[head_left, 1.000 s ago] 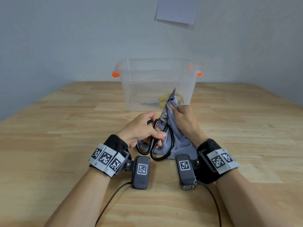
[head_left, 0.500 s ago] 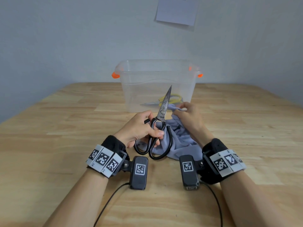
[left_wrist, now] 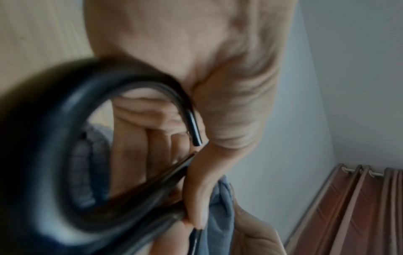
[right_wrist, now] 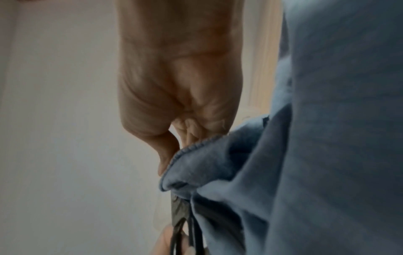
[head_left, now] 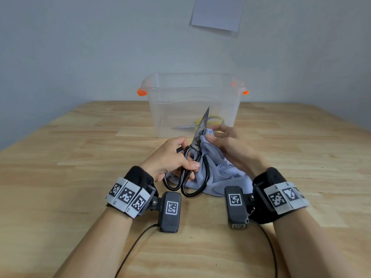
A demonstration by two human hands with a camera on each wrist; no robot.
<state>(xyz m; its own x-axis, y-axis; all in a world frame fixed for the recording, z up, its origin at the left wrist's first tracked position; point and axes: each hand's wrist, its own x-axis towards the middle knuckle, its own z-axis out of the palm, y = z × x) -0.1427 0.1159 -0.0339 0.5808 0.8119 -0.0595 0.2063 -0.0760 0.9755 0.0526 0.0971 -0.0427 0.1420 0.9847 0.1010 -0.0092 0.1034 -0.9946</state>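
Note:
Black-handled scissors [head_left: 197, 146] stand with closed blades pointing up and away, over the wooden table [head_left: 60, 177]. My left hand [head_left: 170, 157] grips their handles [left_wrist: 65, 155], thumb across the front loop. A grey-blue cloth [head_left: 218, 173] hangs from my right hand [head_left: 224, 141] down to the table. That hand pinches a fold of the cloth [right_wrist: 207, 163] against the blades close to the pivot. In the right wrist view the cloth fills the right side and the scissors [right_wrist: 181, 215] show below the fingers.
A clear plastic bin [head_left: 192, 101] with orange latches stands just behind the hands. Inside it lie yellow-handled scissors [head_left: 212, 122]. A sheet of paper [head_left: 217, 13] hangs on the wall above. Cables run from both wrist cameras toward me.
My right hand slid the cloth down off the blade tip, drew away to the right, and has come back against the blades near the pivot. The left hand kept its grip on the handles.

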